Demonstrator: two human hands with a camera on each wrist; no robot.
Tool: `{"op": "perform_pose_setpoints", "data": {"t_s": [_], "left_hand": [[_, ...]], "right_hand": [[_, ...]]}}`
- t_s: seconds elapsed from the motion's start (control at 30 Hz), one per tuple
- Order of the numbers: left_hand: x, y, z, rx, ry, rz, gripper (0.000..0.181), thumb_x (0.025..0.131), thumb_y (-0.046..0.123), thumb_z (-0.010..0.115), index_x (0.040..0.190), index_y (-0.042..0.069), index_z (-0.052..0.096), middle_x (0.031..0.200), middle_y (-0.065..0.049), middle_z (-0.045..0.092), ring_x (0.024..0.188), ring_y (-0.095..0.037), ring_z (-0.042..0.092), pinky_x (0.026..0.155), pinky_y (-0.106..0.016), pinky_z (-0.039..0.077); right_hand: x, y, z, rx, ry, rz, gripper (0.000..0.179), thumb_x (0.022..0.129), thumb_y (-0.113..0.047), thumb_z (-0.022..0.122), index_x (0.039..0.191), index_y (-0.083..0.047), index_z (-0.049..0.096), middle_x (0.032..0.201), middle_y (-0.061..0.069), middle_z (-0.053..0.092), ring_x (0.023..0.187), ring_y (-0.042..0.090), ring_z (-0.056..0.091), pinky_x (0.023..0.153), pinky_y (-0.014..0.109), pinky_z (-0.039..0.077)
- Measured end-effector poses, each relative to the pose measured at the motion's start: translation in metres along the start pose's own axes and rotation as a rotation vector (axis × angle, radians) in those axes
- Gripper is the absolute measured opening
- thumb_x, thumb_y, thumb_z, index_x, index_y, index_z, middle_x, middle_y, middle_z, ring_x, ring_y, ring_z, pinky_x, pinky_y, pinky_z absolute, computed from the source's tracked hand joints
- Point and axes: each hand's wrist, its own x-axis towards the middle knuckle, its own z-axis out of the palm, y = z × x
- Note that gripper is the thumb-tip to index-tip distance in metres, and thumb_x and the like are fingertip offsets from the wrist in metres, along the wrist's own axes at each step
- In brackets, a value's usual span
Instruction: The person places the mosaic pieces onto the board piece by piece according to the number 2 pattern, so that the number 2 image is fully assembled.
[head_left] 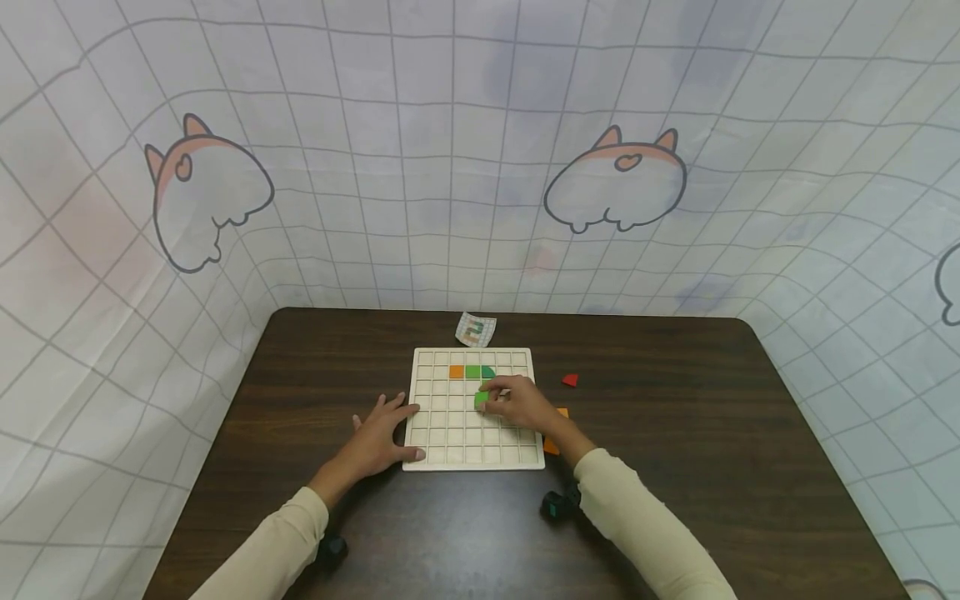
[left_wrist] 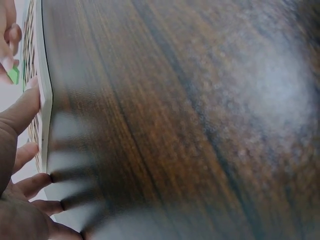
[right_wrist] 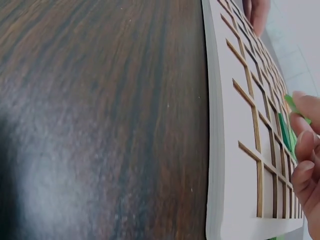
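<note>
A white grid board (head_left: pixel 442 433) lies on the dark wooden table. In its upper rows sit an orange square tile (head_left: pixel 456 372), a green square tile (head_left: pixel 472 372) and a darker green tile (head_left: pixel 488 372) with a rounded corner, side by side. My right hand (head_left: pixel 521 404) pinches a light green tile (head_left: pixel 481 400) over the board's middle, also visible in the right wrist view as a green tile (right_wrist: pixel 295 107) between finger and thumb. With fingers spread, my left hand (head_left: pixel 378 437) rests at the board's left edge, thumb and a fingertip touching its rim.
A small paper card (head_left: pixel 476 329) with a coloured pattern lies behind the board. To the board's right are a red piece (head_left: pixel 571 380) and orange pieces (head_left: pixel 552 446), partly hidden by the right forearm. A gridded white curtain (head_left: pixel 480 167) surrounds the table (head_left: pixel 675 400).
</note>
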Motion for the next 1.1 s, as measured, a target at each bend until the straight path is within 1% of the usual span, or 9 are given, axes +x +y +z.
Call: {"op": "perform_pose_setpoints", "data": {"t_s": [0.2,0.37,0.7,0.93,1.1], "left_hand": [[0.0,-0.001,0.0,-0.01,0.004,0.007,0.081,0.079,0.038,0.085,0.148,0.013,0.051,0.163,-0.019,0.03,0.153,-0.047,0.01,0.104,-0.085,0.002],[-0.001,0.0,-0.001,-0.009,0.006,0.008,0.081,0.079,0.038,0.085,0.148,0.013,0.051,0.163,-0.019,0.03,0.153,-0.047,0.01,0.104,-0.085,0.002],[-0.003,0.001,-0.001,-0.011,0.006,0.009,0.081,0.08,0.037,0.085,0.148,0.012,0.05,0.163,-0.02,0.03,0.153,-0.047,0.01,0.105,-0.085,0.002],[-0.003,0.001,0.0,-0.007,0.016,0.013,0.08,0.08,0.036,0.085,0.148,0.012,0.05,0.162,-0.02,0.03,0.152,-0.048,0.011,0.104,-0.085,0.002],[-0.002,0.001,0.0,-0.008,0.014,0.015,0.08,0.08,0.036,0.085,0.149,0.013,0.05,0.163,-0.02,0.03,0.153,-0.048,0.011,0.105,-0.085,0.002]], "right_hand": [[0.002,-0.004,0.003,-0.041,-0.025,0.032,0.029,0.092,-0.022,0.076,0.117,-0.008,0.072,0.087,-0.002,0.067,0.063,0.006,0.05,0.064,0.022,0.045],[0.002,-0.007,0.006,-0.087,-0.017,0.03,0.029,0.093,-0.025,0.074,0.118,-0.01,0.072,0.089,-0.003,0.067,0.064,0.007,0.049,0.065,0.024,0.045],[0.003,-0.008,0.012,-0.164,0.009,0.014,0.027,0.092,-0.024,0.075,0.116,-0.011,0.073,0.095,-0.003,0.064,0.083,0.01,0.055,0.077,0.03,0.049],[0.004,-0.01,0.014,-0.228,0.017,0.016,0.029,0.092,-0.027,0.075,0.117,-0.013,0.073,0.098,-0.002,0.063,0.088,0.01,0.058,0.079,0.031,0.05],[0.003,-0.012,0.013,-0.239,0.017,0.016,0.029,0.092,-0.028,0.075,0.118,-0.014,0.073,0.101,-0.001,0.064,0.093,0.012,0.06,0.081,0.033,0.051]]}}
